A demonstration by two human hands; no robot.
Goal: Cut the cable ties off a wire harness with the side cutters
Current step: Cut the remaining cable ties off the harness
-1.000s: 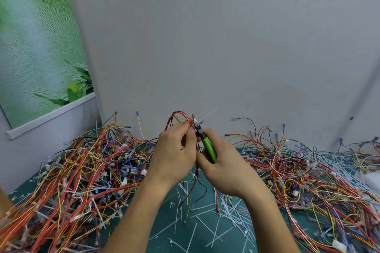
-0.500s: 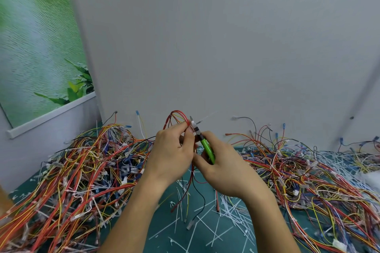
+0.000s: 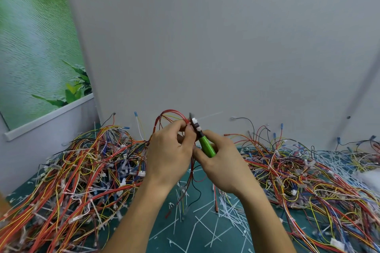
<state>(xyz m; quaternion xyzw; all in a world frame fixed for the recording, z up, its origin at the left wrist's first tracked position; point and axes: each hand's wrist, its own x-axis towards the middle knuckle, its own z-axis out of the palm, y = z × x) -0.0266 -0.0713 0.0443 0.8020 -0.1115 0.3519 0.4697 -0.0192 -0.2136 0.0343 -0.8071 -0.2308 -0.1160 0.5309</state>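
My left hand [image 3: 167, 153] grips a small wire harness [image 3: 170, 115] of red and yellow wires, held up above the green mat; its loose ends hang down between my hands. My right hand [image 3: 223, 165] grips the green-handled side cutters [image 3: 205, 145], whose jaws point up and left at the harness by my left fingertips. A white cable tie [image 3: 209, 116] sticks out to the right from the jaws. Whether the jaws have closed on the tie is hidden.
A large heap of tied harnesses [image 3: 67, 174] lies at the left, another heap of wires [image 3: 304, 178] at the right. Cut white ties [image 3: 207, 230] litter the green cutting mat [image 3: 181, 238] between them. A grey wall [image 3: 205, 47] stands close behind.
Both hands have shifted slightly left and up with the harness and cutters. The hanging wire ends have swung. The cutter jaws stay at the tie.
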